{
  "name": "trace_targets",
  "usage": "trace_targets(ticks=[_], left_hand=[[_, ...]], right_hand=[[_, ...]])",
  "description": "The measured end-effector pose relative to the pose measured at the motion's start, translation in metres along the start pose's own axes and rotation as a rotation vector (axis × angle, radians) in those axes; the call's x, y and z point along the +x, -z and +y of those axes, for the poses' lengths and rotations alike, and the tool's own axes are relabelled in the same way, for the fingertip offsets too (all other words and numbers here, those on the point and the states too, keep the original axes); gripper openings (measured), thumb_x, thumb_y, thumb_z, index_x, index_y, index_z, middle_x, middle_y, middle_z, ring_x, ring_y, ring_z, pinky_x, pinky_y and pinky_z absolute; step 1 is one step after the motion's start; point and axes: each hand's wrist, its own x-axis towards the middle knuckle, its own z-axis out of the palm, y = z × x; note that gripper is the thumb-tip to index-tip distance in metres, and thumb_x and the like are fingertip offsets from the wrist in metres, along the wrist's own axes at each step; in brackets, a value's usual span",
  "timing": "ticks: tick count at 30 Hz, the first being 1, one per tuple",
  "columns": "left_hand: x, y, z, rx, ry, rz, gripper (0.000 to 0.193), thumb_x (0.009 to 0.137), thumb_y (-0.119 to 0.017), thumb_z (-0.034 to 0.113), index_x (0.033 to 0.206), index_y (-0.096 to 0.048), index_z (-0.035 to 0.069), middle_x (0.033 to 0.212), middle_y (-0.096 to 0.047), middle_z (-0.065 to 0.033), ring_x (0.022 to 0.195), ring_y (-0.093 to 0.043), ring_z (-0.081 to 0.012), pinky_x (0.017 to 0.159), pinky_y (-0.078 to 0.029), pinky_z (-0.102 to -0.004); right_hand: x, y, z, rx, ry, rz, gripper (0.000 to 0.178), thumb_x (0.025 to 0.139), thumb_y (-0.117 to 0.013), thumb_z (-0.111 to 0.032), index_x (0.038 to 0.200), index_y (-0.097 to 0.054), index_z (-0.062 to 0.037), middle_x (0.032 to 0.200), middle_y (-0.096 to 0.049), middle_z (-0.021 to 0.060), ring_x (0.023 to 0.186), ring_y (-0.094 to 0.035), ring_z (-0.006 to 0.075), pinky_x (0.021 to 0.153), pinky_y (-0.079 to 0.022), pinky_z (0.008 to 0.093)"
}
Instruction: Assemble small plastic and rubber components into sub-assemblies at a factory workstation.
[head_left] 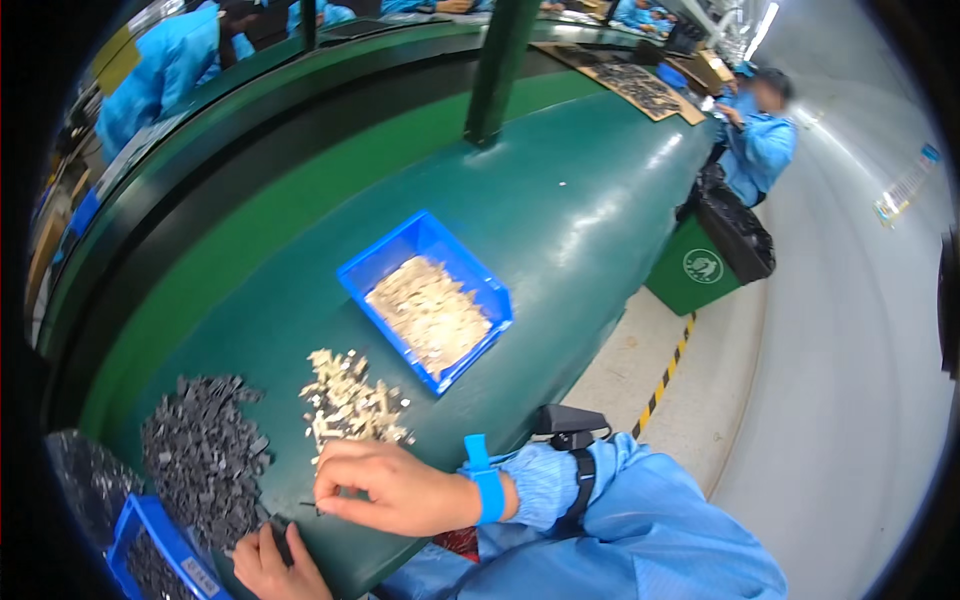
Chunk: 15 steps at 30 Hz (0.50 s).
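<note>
My right hand (395, 488), with a blue wrist strap, is closed in a pinch above the green table. A small dark piece (309, 504) shows at its fingertips. Lower left, my left hand (278, 566) has its fingers curled together at the edge of a heap of small black pieces (205, 455); what they hold, if anything, blends with the dark bits there. Just beyond my right hand lies a loose pile of small cream-coloured pieces (345, 395). Farther off stands a blue bin (362, 272) holding many more pale pieces (430, 310).
A second blue bin (150, 520) with black pieces sits at the lower left, beside a clear plastic bag (90, 475). A green post (497, 75) rises from the table (560, 235). At right are a green waste bin (690, 265) and a seated co-worker (765, 150).
</note>
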Motion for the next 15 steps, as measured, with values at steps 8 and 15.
trace_targets(ticks=[8,15], left_hand=[[-0.030,-0.019,0.095,-0.121,-0.111,0.170,0.011,0.072,-0.065,0.013,0.076,-0.066,0.003,0.067,-0.053,-0.0111,0.058,-0.052,-0.0277,0.050,-0.039,-0.0384],[-0.033,-0.024,0.103,-0.102,-0.114,0.207,0.010,0.073,-0.064,0.012,0.077,-0.066,0.003,0.067,-0.053,-0.0099,0.059,-0.052,-0.0273,0.051,-0.038,-0.0382]], right_hand=[[-0.061,0.053,-0.013,-0.078,-0.183,-0.098,0.007,0.080,-0.056,-0.008,0.080,-0.053,-0.0022,0.081,-0.050,0.0068,0.071,-0.051,0.0188,0.060,-0.043,0.0288],[-0.065,0.058,-0.018,-0.041,-0.209,-0.054,0.010,0.076,-0.055,-0.011,0.073,-0.051,-0.0016,0.077,-0.049,0.0091,0.070,-0.051,0.0236,0.060,-0.040,0.0331]])
